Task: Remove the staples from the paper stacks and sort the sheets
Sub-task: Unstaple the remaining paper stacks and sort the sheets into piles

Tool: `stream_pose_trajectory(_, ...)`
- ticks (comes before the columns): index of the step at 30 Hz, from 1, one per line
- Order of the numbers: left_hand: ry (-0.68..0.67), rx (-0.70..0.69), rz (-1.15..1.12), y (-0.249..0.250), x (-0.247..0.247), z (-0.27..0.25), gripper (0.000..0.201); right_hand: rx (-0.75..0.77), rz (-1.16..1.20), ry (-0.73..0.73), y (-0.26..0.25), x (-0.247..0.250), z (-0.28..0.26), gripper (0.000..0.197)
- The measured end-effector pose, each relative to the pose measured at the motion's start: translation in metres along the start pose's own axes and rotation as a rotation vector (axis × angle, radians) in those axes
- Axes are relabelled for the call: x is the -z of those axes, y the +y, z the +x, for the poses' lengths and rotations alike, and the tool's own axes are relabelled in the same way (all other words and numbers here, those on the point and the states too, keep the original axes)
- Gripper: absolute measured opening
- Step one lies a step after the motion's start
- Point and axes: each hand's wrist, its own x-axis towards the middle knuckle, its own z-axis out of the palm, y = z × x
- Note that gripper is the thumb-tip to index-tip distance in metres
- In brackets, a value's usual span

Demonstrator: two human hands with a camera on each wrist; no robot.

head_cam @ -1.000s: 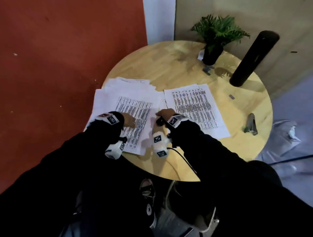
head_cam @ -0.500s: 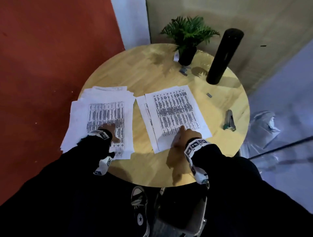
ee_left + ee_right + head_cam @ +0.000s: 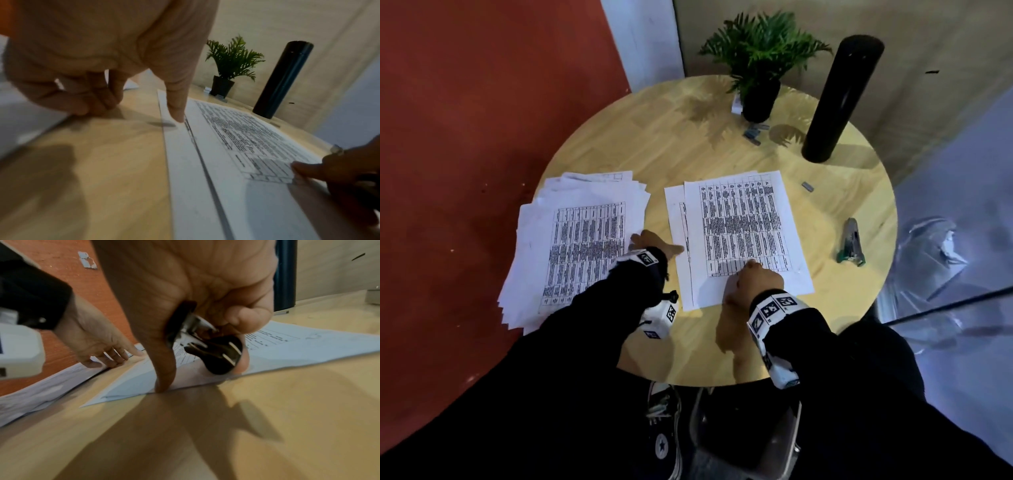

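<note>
A loose pile of printed sheets (image 3: 585, 240) lies on the left of the round wooden table (image 3: 654, 137). A smaller stack (image 3: 739, 222) lies in the middle, its top sheet shifted right off the one below. My left hand (image 3: 652, 244) rests between them, fingers on the left pile's edge and one finger (image 3: 176, 112) pressing the lower sheet's left margin. My right hand (image 3: 753, 275) sits on the stack's near end and grips a black staple remover (image 3: 211, 347), with its thumb (image 3: 164, 382) pressed on the paper's near edge.
A grey-green stapler (image 3: 851, 245) lies near the right rim. A potted plant (image 3: 758, 99) and a tall black cylinder (image 3: 839, 102) stand at the back, with staple strips (image 3: 755, 132) beside them and another (image 3: 807, 186) further right. A plastic bag (image 3: 935, 260) lies on the floor.
My right hand has moved from between the piles onto the near end of the middle stack. My left hand has slid right, off the left pile, to the stack's left margin.
</note>
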Motion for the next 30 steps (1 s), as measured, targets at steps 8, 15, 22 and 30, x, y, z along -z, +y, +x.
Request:
stream_pose_trajectory(8, -0.1, -0.089, -0.463, 0.005, -0.006, 0.004, 0.094, 0.118, -0.068, -0.023, -0.003, 0.006, -0.001, 0.039)
stream_pose_trajectory(15, 0.044, -0.204, -0.674, -0.008, -0.011, 0.001, 0.057, 0.02, 0.12, 0.031, -0.005, -0.005, 0.002, 0.034)
stream_pose_trajectory(22, 0.159, -0.464, -0.925, -0.008, 0.02, -0.024, 0.04, 0.007, 0.545, 0.143, 0.046, 0.046, 0.014, 0.037)
stream_pose_trajectory(30, 0.187, -0.718, -0.981, 0.002, 0.069, -0.069, 0.039, 0.177, 1.024, 0.432, 0.058, 0.142, 0.004, 0.031)
